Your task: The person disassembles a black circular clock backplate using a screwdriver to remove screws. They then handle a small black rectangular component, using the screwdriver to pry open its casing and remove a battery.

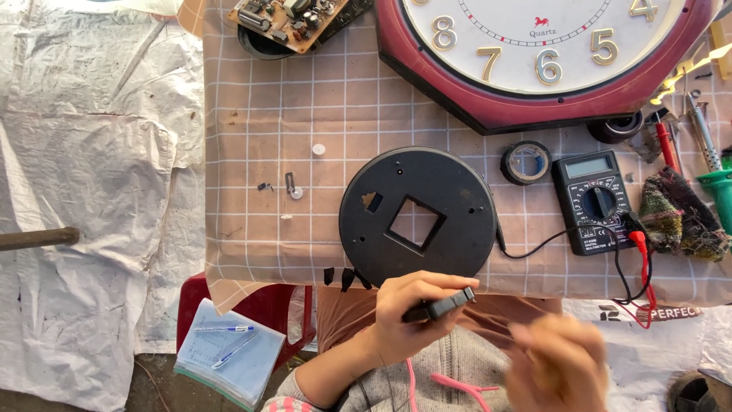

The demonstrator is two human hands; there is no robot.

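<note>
My left hand (408,317) grips a small flat black box-shaped part (441,305) just below the near edge of the table. My right hand (557,362) is blurred beside it to the right; whether it holds anything I cannot tell. Right above the hands a round black plastic back plate (457,191) with a square hole in its middle lies flat on the checked tablecloth (305,114).
A large red octagonal wall clock (534,53) lies at the back. A black multimeter (595,202) with red and black leads, a roll of black tape (526,162), screwdrivers, a circuit board (293,19) and small loose parts (293,187) lie about. A notebook with pens (229,351) rests on a red stool.
</note>
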